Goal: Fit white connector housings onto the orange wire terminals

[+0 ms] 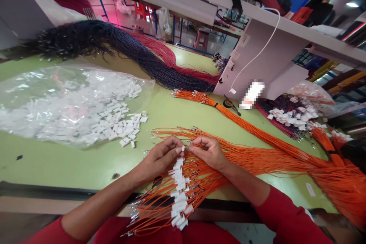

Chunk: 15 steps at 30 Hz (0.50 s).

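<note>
My left hand (165,155) pinches a small white connector housing (183,148) between thumb and fingertips. Just to its right, my right hand (208,151) is closed in a pinch on the metal-tipped end of an orange wire (192,143). The two fingertips are close together; whether the wire end is inside the housing I cannot tell. Below my hands, a row of white connectors (180,196) sits on wires towards the table's front edge. Many loose orange wires (251,160) fan out under both hands and run off to the right.
A clear plastic bag (57,103) spills white connectors (122,126) at left. Behind lie a dark wire bundle (148,57), red wires (162,51) and a tied orange bundle (243,124). Small snips (232,105) lie beside the grey panel (265,53). Finished-looking connector bundles (297,116) sit at right.
</note>
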Available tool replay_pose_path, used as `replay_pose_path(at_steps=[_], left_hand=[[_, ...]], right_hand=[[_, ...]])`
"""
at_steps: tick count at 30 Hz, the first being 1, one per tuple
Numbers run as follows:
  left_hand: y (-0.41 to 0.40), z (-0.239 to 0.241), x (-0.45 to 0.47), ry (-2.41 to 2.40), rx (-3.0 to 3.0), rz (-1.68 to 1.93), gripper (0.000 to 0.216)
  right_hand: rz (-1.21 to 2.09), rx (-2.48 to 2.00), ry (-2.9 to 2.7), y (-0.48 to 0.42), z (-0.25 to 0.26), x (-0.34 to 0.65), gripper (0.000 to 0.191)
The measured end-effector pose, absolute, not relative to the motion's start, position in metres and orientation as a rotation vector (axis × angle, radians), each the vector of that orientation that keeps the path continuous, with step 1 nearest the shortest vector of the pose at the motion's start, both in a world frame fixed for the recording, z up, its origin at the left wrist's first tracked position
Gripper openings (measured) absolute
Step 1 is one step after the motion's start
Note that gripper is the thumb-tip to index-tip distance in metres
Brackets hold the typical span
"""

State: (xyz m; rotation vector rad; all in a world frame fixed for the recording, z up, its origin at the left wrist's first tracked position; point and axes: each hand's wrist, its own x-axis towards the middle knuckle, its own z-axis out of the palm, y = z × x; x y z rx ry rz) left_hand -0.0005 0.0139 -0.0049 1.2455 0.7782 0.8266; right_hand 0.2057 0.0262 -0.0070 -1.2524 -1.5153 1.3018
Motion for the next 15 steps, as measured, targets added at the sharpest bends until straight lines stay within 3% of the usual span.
replay_pose_path(at_steps=[6,12,15], left_hand=[[0.0104,-0.001,0.0059,1.019,1.637,0.9,0.015],[0.0096,-0.0048,0.0076,1.117,1.687,0.926,0.016],[0.0097,-0.0079,0.0076,1.078,1.762,0.904,0.017]], right_hand=[[1.073,-1.311,-1.674,0.0155,-0.0099,0.2028,0.013],[1.374,-1.205,-1.61,0.0202,-0.0038,0.2035,0.02],[1.35,-1.217,-1.668,0.0215,-0.0016,0.204,0.021]])
